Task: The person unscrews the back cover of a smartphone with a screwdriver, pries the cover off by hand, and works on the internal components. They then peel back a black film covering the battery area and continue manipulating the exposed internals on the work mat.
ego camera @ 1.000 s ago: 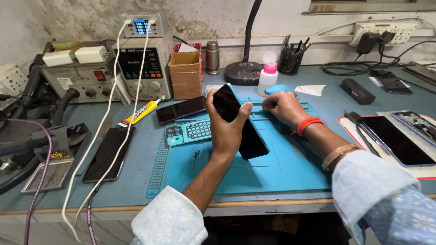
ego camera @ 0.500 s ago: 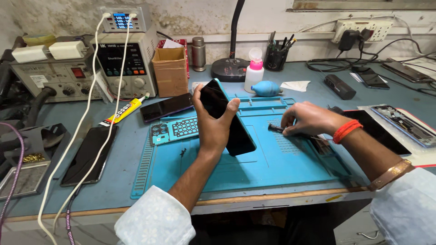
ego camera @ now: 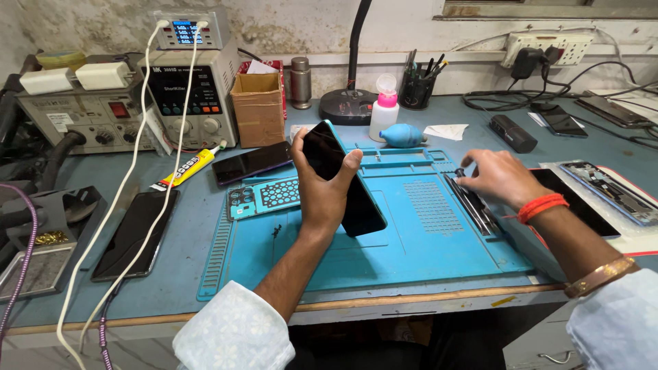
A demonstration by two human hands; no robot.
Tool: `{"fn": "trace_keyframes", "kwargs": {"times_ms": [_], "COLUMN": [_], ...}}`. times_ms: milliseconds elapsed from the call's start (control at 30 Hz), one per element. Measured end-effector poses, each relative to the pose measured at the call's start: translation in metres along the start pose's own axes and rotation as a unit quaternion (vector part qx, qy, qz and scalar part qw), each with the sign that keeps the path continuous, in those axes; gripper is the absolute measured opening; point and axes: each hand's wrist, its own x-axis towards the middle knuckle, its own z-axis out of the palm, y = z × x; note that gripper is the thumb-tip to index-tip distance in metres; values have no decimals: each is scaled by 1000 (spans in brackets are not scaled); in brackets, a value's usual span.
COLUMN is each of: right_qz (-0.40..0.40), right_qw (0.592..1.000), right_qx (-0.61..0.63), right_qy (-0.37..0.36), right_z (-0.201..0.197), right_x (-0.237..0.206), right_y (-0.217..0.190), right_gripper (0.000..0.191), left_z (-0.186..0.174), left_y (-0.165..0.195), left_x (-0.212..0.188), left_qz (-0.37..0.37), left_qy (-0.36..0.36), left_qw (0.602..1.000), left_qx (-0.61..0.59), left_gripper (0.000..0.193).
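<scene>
While the left hand (ego camera: pixel 325 188) is gripping the dark phone (ego camera: pixel 340 179) tilted above the blue mat (ego camera: pixel 411 240), the right hand (ego camera: pixel 497 177) has shifted to three o'clock, fingertips pinching a small tool (ego camera: pixel 460 173) among the tweezers (ego camera: pixel 473 205).

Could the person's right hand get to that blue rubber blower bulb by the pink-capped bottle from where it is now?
Probably yes. The right hand rests at the blue mat's right edge, and the blower bulb lies beyond it with only bare mat and table between.
</scene>
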Motion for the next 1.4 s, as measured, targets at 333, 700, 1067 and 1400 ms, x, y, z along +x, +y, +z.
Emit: {"fn": "trace_keyframes", "kwargs": {"times_ms": [333, 700, 1067, 1400], "right_qz": [-257, -118, -106, -123], "right_qw": [906, 909, 902, 892], "right_qx": [330, 398, 417, 435], "right_qy": [64, 46, 42, 19], "right_z": [-4, 12, 33, 38], "right_x": [-69, -83, -85, -87], "right_y": [-114, -145, -153, -140], "right_gripper": [17, 13, 16, 10], "left_z": [0, 0, -2, -1], "left_y": [-1, 19, 29, 29], "left_x": [-3, -14, -21, -22], "left_qz": [58, 130, 214, 214], "left_qy": [30, 35, 18, 0], "left_qw": [998, 990, 950, 948], "left_qx": [3, 49, 225, 237], "left_gripper": [92, 97, 102, 103]}}
